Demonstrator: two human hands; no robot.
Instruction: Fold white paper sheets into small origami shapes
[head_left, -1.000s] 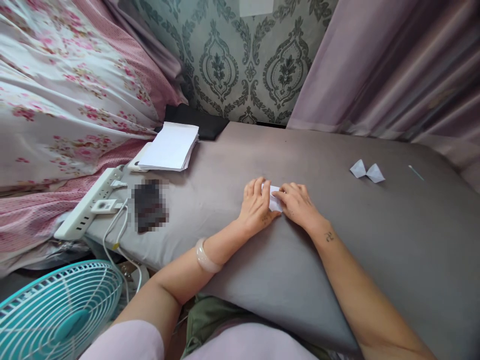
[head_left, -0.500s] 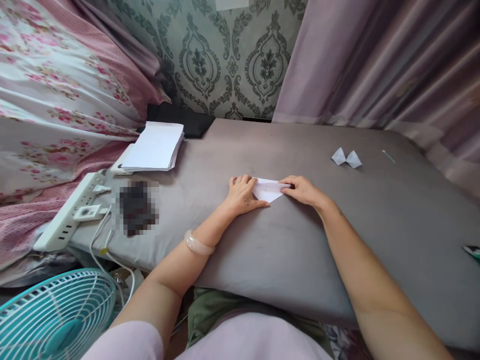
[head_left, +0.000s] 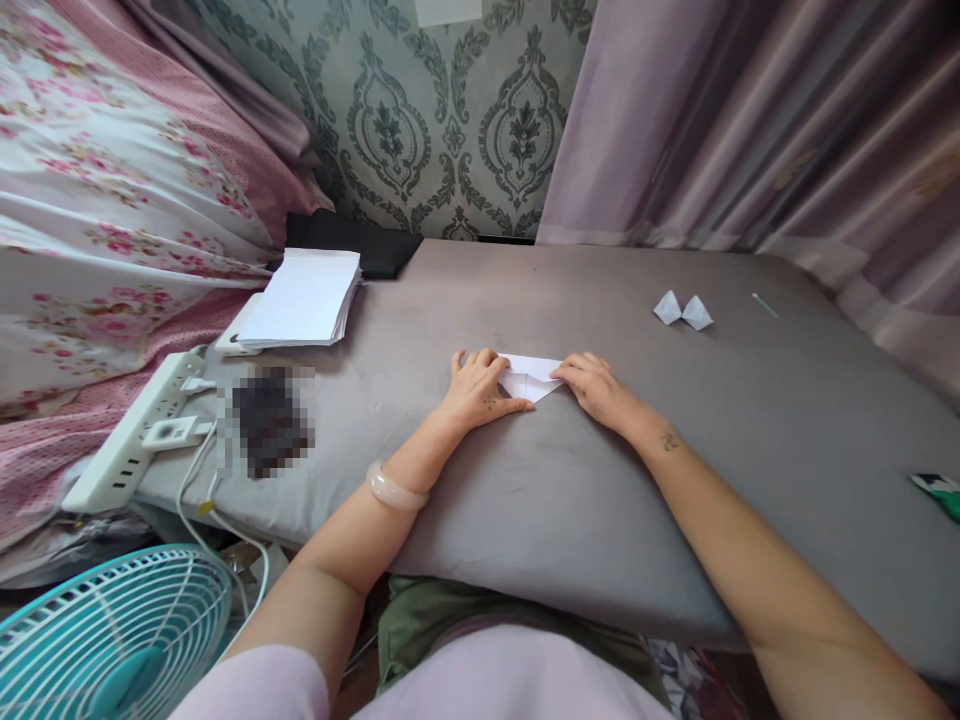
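A sheet of white paper [head_left: 531, 383], folded to a point on its near side, lies on the grey cover. My left hand [head_left: 480, 388] grips its left end, fingertips on the upper edge and thumb along the lower one. At the paper's right corner, the fingertips of my right hand [head_left: 592, 382] press on a folded flap; the right thumb is hidden. A crease runs down the paper's middle. Two small folded paper pieces [head_left: 682, 311] with pointed tops stand side by side, farther off to the right.
On the left are a stack of white paper [head_left: 300, 297], a black flat item [head_left: 367, 245], a power strip [head_left: 135, 430] with plugs and cables, and a blurred-out dark object [head_left: 270, 420]. A turquoise fan [head_left: 112, 630] stands at the near left. A thin stick [head_left: 765, 305] lies right.
My right hand has turned over the paper's right corner, its back now more upward and its fingers flatter on the flap. The left hand keeps its grip. The whole view has shifted slightly.
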